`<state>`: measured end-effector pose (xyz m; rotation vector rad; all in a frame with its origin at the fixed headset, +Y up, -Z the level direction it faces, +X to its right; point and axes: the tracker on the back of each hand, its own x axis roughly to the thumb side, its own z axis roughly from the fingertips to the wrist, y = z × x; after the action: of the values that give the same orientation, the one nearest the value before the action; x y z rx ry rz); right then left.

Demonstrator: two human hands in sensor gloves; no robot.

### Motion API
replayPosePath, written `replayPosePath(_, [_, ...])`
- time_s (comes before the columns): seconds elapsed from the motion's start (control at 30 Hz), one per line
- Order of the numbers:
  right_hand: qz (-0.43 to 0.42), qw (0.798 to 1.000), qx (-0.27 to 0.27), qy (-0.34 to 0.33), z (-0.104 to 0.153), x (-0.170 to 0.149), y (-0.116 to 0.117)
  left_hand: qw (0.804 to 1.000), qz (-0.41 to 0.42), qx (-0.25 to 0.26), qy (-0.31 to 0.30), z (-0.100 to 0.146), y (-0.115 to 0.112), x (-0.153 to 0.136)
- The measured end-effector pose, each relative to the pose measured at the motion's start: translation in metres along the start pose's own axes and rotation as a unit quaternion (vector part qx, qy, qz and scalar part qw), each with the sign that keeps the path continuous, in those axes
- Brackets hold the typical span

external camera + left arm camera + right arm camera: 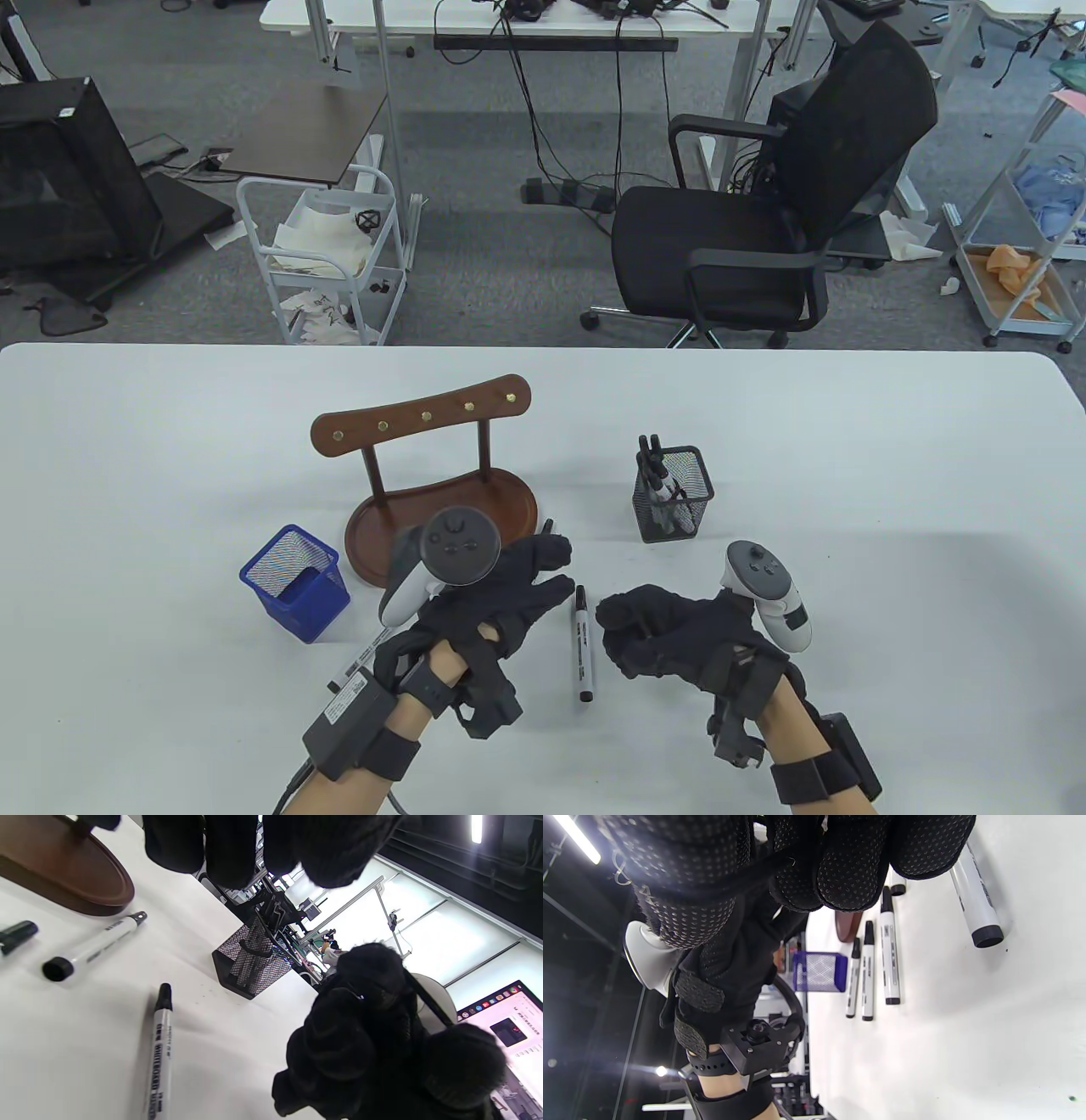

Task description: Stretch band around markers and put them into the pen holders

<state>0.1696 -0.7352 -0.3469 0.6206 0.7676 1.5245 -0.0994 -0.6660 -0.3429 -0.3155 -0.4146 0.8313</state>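
A whiteboard marker lies on the white table between my hands. More markers lie side by side under my left hand. My left hand hovers over them with its fingers stretched out and holds nothing. To the right, my right hand is curled, and a thin black band appears to be stretched across its fingers. The black mesh pen holder behind it has several markers inside. A blue mesh pen holder stands at the left; I see nothing in it.
A brown wooden stand with an oval base sits just behind my left hand. Another marker lies partly under my left wrist. Beyond the table's far edge are an office chair and a white cart.
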Motion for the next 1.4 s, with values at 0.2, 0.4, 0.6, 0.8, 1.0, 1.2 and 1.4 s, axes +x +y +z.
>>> replayPosePath(0.2, [0.010, 1.000, 0.001, 0.007, 0.001, -0.001, 0.000, 0.999, -0.027, 0.014, 0.024, 0.015, 0.011, -0.011])
replayPosePath(0.4, [0.014, 1.000, -0.003, 0.011, 0.003, -0.001, 0.000, 0.997, -0.045, 0.025, 0.055, 0.034, 0.027, -0.023])
replayPosePath(0.6, [0.018, 1.000, -0.014, 0.014, 0.006, 0.000, -0.003, 0.994, -0.059, 0.034, 0.087, 0.048, 0.040, -0.033])
replayPosePath(0.8, [0.018, 1.000, -0.022, 0.011, 0.010, 0.001, -0.008, 0.988, -0.081, 0.036, 0.123, 0.057, 0.047, -0.045])
replayPosePath(1.0, [0.018, 1.000, -0.022, 0.010, 0.012, 0.002, -0.009, 0.978, -0.126, 0.020, 0.167, 0.059, 0.042, -0.059])
replayPosePath(1.2, [0.021, 1.000, -0.019, 0.008, 0.012, 0.002, -0.009, 0.969, -0.152, 0.014, 0.196, 0.058, 0.038, -0.077])
replayPosePath(1.4, [0.022, 1.000, -0.016, 0.007, 0.012, 0.001, -0.009, 0.957, -0.177, 0.014, 0.228, 0.057, 0.032, -0.090])
